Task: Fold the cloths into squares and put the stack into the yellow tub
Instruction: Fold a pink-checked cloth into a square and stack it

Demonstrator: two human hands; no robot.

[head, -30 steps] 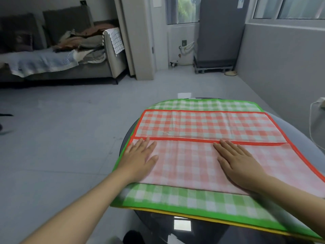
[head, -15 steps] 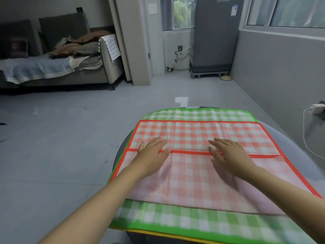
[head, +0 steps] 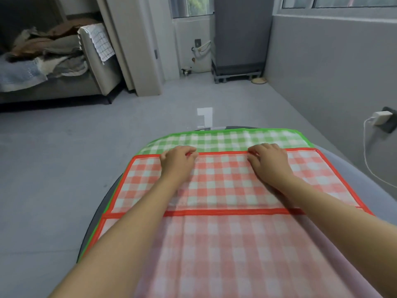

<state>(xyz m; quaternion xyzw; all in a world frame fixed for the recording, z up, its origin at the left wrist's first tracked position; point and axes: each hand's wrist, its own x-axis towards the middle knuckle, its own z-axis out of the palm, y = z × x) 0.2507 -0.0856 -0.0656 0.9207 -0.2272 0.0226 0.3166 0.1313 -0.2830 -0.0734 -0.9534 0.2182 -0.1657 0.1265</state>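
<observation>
A red checked cloth (head: 225,186) lies spread on the round table, its near half folded over with the paler side up. Under it lies a green checked cloth (head: 225,139), showing as a strip along the far edge. Both my arms reach across the cloth. My left hand (head: 178,161) and my right hand (head: 268,162) sit at the red cloth's far hem, fingers curled down and pinching the red border. No yellow tub is in view.
The table's dark rim (head: 94,229) shows at the left, with bare grey floor beyond. A sofa piled with clothes (head: 53,61) stands far left. A charger with a white cable (head: 380,117) hangs on the right wall. A grey cabinet (head: 240,33) stands at the back.
Both hands have slid from the fold line at the cloth's middle to its far hem, and their flat fingers have curled onto the border. The camera has leaned forward.
</observation>
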